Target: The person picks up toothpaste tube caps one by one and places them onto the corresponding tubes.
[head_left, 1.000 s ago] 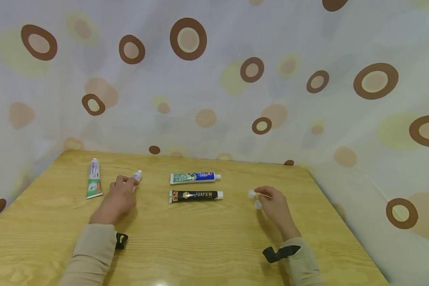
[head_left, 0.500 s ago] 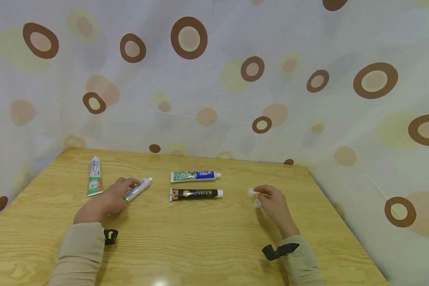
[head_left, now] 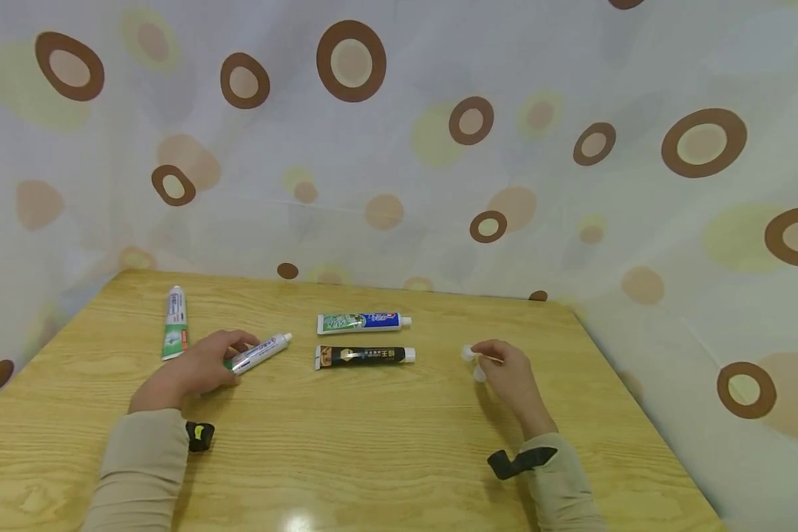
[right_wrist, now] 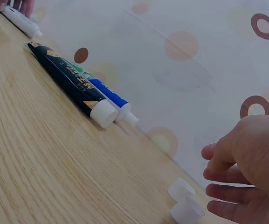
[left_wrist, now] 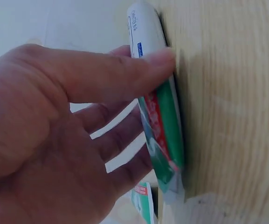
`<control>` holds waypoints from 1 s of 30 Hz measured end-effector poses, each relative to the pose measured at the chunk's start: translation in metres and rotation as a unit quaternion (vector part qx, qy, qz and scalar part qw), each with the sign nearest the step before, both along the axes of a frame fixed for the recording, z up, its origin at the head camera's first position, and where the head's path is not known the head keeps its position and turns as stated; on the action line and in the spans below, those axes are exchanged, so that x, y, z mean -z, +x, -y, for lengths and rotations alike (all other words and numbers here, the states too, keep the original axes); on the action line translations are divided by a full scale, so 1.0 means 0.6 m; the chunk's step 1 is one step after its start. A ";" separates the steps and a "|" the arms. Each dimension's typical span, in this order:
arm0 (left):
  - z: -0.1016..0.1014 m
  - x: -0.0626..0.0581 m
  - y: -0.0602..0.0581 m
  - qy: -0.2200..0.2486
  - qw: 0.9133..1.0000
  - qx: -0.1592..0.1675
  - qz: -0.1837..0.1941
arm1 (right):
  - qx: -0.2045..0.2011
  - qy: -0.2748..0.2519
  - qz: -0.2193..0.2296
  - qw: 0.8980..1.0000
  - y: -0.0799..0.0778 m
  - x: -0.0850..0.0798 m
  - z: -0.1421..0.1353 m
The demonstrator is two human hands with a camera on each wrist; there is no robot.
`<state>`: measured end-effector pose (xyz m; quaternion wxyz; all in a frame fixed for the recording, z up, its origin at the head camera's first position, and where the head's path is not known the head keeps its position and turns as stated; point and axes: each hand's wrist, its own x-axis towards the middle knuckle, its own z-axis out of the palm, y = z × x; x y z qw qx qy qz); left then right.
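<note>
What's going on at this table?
A person's left hand pinches a white-and-green toothpaste tube. Their right hand is beside two white caps, with nothing visible in its grasp. A black toothpaste tube and a blue-and-green toothpaste tube lie between the hands on the wooden table; a second white-and-green tube lies farther left.

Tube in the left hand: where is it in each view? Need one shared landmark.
Head: held tube left of centre, below mid-height.
Left wrist: held tube just right of centre, running from top nearly to bottom.
Right wrist: held tube in top-left corner.
Shared landmark: left hand, visible in all three.
</note>
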<state>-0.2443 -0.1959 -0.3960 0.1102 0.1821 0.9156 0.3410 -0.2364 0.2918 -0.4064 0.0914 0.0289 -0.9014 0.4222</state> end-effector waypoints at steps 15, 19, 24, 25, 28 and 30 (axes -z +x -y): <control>0.005 -0.002 0.007 -0.046 0.999 0.012 0.024 | 0.009 -0.004 0.011 1.000 -0.001 -0.003 0.002; 0.001 -0.006 0.009 -0.038 0.998 0.032 0.035 | 0.013 -0.003 0.015 1.000 0.002 -0.005 0.002; -0.013 -0.011 0.009 -0.034 0.997 0.052 0.044 | 0.010 -0.004 0.024 1.000 0.005 -0.005 0.000; -0.017 -0.012 0.010 -0.032 0.997 0.056 0.046 | 0.010 -0.004 0.027 1.000 0.006 -0.005 0.000; -0.028 -0.013 0.011 -0.021 0.997 0.062 0.051 | 0.005 0.005 0.024 1.000 0.007 -0.004 0.001; -0.034 -0.014 0.012 -0.014 0.996 0.061 0.058 | 0.002 0.016 0.014 1.000 0.006 -0.002 0.003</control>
